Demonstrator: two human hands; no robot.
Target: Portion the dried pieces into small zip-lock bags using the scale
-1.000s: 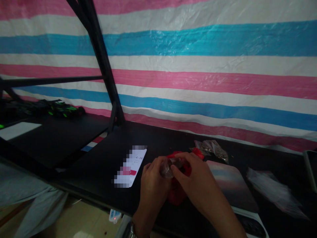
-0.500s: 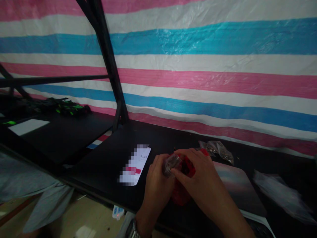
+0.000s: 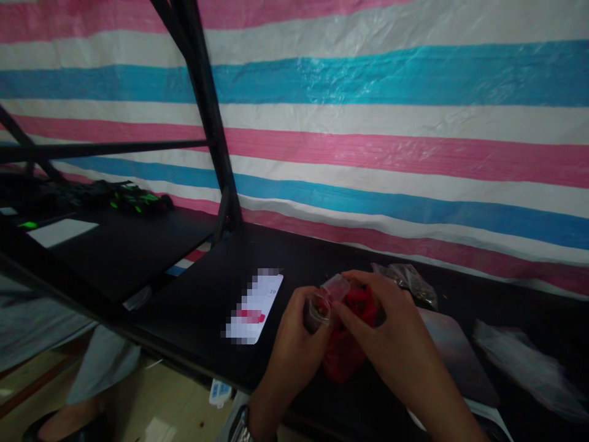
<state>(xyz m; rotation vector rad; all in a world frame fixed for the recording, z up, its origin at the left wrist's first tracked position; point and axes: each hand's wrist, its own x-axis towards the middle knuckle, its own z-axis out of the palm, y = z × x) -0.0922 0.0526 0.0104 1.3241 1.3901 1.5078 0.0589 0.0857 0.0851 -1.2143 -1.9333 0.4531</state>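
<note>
My left hand is wrapped round a small clear plastic bag with something small and brownish inside. The bag's mouth faces up, and a translucent flap stands above it. My right hand has its thumb and fingers closed on the edge of this clear plastic, beside my left hand. Directly below and behind my fingers sits a red bag, its top loosely open with dark contents. A phone with a lit screen lies to the left of my hands.
Clear bags of small metal parts lie behind my right hand. A grey flat panel and empty-looking plastic bags are at right. A black frame post rises at left, near green-black toy cars. Another person's trouser leg shows lower left.
My right hand has shifted slightly right, drawing up the translucent flap and uncovering the bag's mouth. More of the red bag shows. The other person's leg and shoe have moved further into view.
</note>
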